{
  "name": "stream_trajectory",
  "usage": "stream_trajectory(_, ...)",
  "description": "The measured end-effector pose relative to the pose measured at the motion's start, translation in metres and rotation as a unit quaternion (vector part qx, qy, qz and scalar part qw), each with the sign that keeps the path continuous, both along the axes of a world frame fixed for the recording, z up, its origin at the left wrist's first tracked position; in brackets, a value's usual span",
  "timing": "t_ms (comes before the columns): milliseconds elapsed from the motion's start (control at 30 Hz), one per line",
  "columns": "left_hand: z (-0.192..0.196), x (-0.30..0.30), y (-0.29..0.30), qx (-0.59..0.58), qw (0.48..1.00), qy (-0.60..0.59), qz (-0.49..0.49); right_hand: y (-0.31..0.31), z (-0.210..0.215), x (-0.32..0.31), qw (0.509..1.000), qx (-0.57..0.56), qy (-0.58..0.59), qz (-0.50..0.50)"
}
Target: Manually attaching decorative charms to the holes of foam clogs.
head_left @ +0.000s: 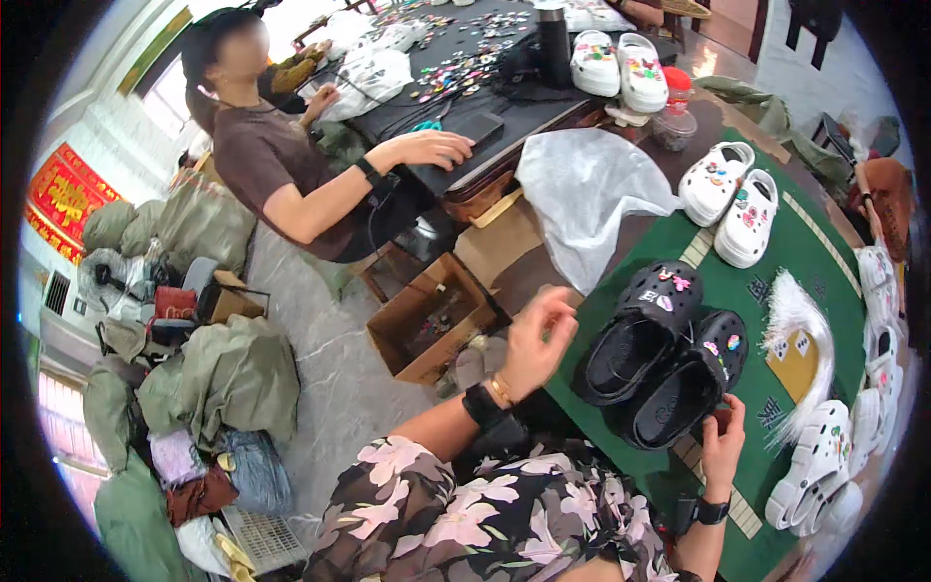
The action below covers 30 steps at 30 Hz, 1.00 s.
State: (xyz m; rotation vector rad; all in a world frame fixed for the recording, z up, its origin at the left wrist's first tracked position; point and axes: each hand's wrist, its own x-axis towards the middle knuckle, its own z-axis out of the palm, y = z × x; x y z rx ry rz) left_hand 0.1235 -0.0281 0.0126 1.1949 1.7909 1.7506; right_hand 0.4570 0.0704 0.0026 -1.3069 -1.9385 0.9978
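I am seeing my right hand [722, 441] gripping the heel of the nearer black clog [684, 380], fingers curled over its rim, while my left hand [535, 339] is hovering half-open in the air to the left of the pair, holding nothing. Both black clogs, dotted with small coloured charms, are lying side by side on the green desk [776, 262]. Beyond them a white clog pair [729, 199] is resting, and another person's hand [432, 147] is pressing a dark tray.
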Motion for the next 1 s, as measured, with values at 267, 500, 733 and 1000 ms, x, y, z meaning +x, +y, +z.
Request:
stream_trajectory(267, -0.207, -0.165, -0.072, -0.068, 0.884, -0.399, 0.236, 0.001, -0.03, 0.005, 0.998, -0.037, 0.032, -0.045)
stream_trajectory(500, -0.393, -0.275, -0.194, -0.45, 0.847, 0.056, 0.278, 0.006, -0.029, 0.005, 0.998, -0.047, 0.025, -0.041)
stream_trajectory(733, -0.365, -0.234, -0.193, -0.426, 0.885, -0.036, 0.184, 0.006, -0.046, 0.008, 0.996, -0.057, 0.025, -0.068)
stream_trajectory(1000, -0.296, -0.261, -0.184, -0.527, 0.802, 0.272, 0.07, 0.005, -0.036, 0.003, 0.998, -0.016, 0.045, -0.05)
